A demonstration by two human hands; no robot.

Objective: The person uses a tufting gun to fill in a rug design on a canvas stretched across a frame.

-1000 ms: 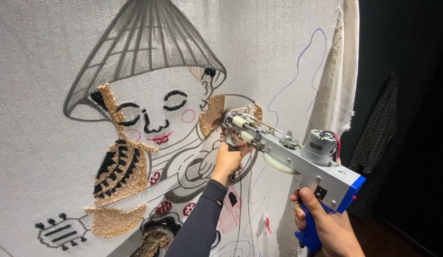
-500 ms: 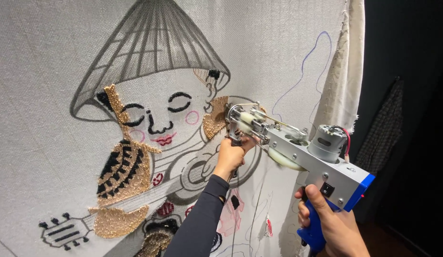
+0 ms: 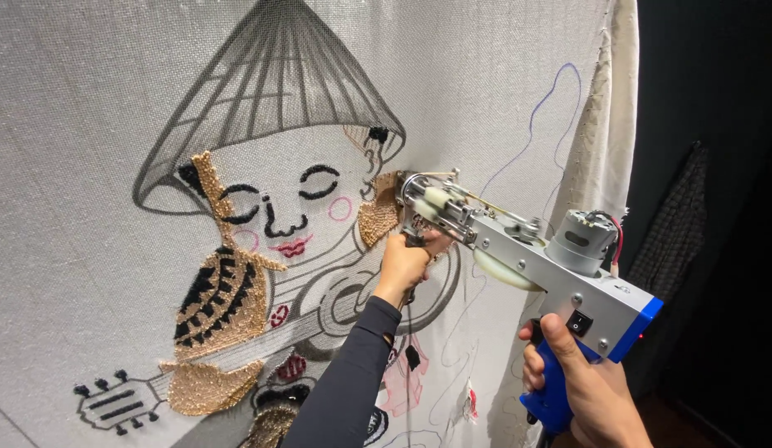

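Tufting gun [image 3: 527, 257]: brushed matt metal body, glossy blue plastic grip, lower right of the frame. Backing cloth [image 3: 95, 108]: coarse matt weave, filling the left. Tan tufts [image 3: 211, 290] are looking rough, looped. Sleeve [image 3: 344, 382]: smooth dark knit, bottom centre.

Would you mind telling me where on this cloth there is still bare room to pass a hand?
Bare weave lies left of the conical hat and above the guitar head, and again between the hat and the cloth's right edge. It is crowded around the beige tufted patch, where the tufting gun, left hand and right hand meet.
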